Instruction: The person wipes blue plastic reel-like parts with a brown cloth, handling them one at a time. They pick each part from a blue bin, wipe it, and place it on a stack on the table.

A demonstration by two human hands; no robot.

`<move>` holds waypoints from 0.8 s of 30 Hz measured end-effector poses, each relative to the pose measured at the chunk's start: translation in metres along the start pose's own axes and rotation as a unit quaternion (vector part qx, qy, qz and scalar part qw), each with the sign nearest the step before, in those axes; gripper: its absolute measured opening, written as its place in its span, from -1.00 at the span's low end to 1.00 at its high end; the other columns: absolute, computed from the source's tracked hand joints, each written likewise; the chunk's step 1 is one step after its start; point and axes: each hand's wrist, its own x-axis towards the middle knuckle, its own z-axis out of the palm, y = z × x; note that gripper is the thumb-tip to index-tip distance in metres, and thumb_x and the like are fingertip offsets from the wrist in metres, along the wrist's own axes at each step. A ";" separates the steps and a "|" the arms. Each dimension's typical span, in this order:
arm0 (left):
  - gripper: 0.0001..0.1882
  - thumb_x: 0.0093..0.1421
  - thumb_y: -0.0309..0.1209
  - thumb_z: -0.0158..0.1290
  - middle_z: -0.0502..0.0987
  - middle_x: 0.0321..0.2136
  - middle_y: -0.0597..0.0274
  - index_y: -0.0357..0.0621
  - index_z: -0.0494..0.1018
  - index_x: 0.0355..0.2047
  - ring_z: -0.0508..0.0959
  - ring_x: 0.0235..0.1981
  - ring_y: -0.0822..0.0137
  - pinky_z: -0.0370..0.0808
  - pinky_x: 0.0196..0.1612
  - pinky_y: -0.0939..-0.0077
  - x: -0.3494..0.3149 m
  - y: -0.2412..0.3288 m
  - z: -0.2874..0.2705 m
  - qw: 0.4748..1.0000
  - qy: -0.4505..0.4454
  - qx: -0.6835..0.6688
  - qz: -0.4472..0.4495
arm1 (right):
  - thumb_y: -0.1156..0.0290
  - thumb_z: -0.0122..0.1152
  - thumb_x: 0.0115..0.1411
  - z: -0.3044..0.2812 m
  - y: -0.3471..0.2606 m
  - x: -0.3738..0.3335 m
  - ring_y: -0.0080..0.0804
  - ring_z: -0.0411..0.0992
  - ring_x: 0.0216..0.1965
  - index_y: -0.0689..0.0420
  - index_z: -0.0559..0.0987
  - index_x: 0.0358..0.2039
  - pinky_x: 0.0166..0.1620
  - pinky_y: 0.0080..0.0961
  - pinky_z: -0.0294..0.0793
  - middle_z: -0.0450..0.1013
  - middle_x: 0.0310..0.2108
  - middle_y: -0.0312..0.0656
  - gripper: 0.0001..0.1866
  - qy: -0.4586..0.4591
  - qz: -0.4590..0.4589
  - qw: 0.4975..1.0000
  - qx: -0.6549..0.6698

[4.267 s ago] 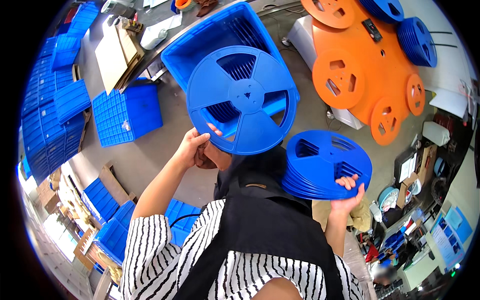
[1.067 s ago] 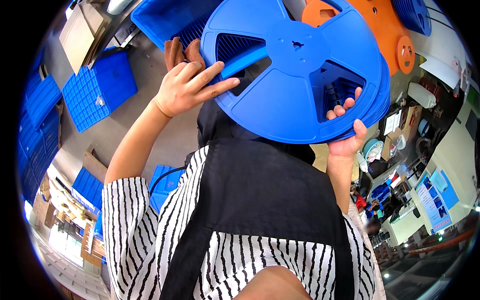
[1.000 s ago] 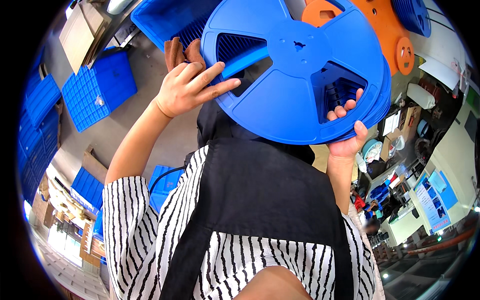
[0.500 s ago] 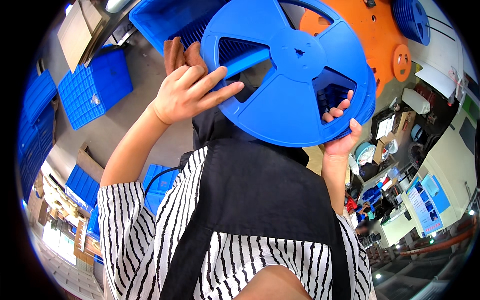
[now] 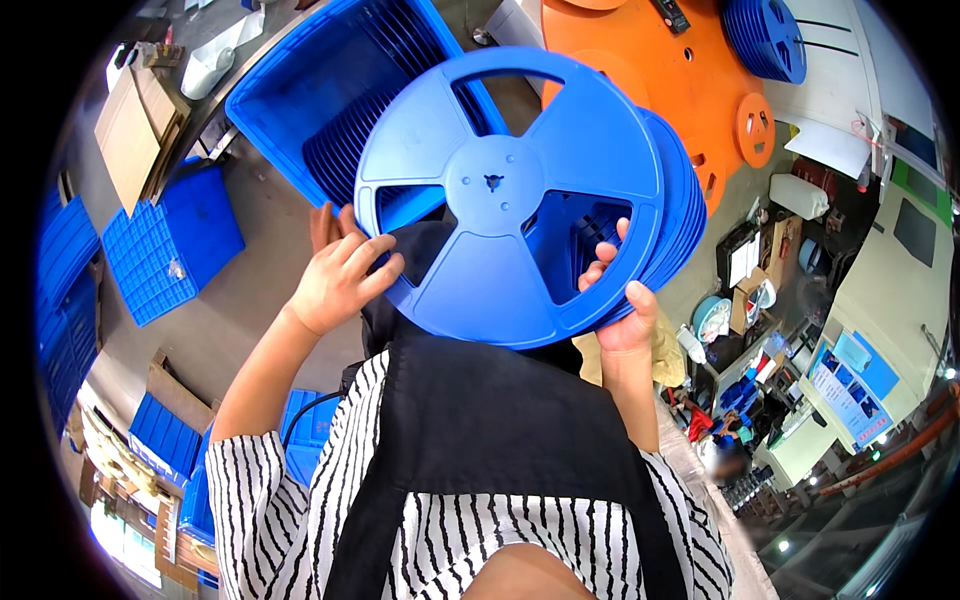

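We mark the right grip [image 5: 628, 310] clamped on the blue reels [image 5: 475, 205], front one spreading toward its 10 o'clock; left grip [image 5: 345, 275] at that reel's 8 o'clock rim, can't tell if pinching.

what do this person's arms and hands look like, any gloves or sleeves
Both the left hand and right hand look bare, with no gloves visible, and the forearms are uncovered too. The loose, short sleeves are white with thin, wavy black stripes. A plain black apron goes over the shirt. I see no watch on either wrist.
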 end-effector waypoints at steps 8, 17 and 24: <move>-0.73 0.22 -0.46 0.08 0.54 -0.27 0.17 -0.18 0.38 -0.07 0.58 -0.26 0.37 0.58 -0.26 0.53 -0.012 -0.006 0.007 0.514 0.085 -0.707 -0.478 | 0.20 0.16 0.14 0.003 -0.005 0.007 -0.35 0.46 -0.20 0.15 0.10 0.33 -0.24 -0.46 0.39 0.37 0.13 -0.01 -0.21 -0.005 -0.003 1.000 -0.015; -0.71 0.21 -0.44 0.09 0.55 -0.25 0.06 -0.18 0.37 -0.07 0.60 -0.27 0.28 0.61 -0.19 0.43 -0.036 -0.048 0.029 0.349 0.159 -0.826 -0.414 | 0.24 0.16 0.12 -0.014 0.001 0.000 -0.48 0.38 -0.41 0.18 0.16 0.30 -0.31 -0.47 0.36 0.52 -0.20 -0.18 -0.24 0.055 0.007 0.998 0.009; -0.71 0.21 -0.45 0.08 0.53 -0.24 0.10 -0.16 0.36 -0.06 0.59 -0.27 0.28 0.61 -0.19 0.43 -0.034 -0.061 0.035 0.326 0.169 -0.823 -0.433 | 0.26 0.15 0.10 -0.011 0.014 -0.001 -0.49 0.36 -0.43 0.20 0.19 0.28 -0.31 -0.49 0.35 0.52 -0.28 -0.22 -0.26 0.072 0.027 0.997 -0.010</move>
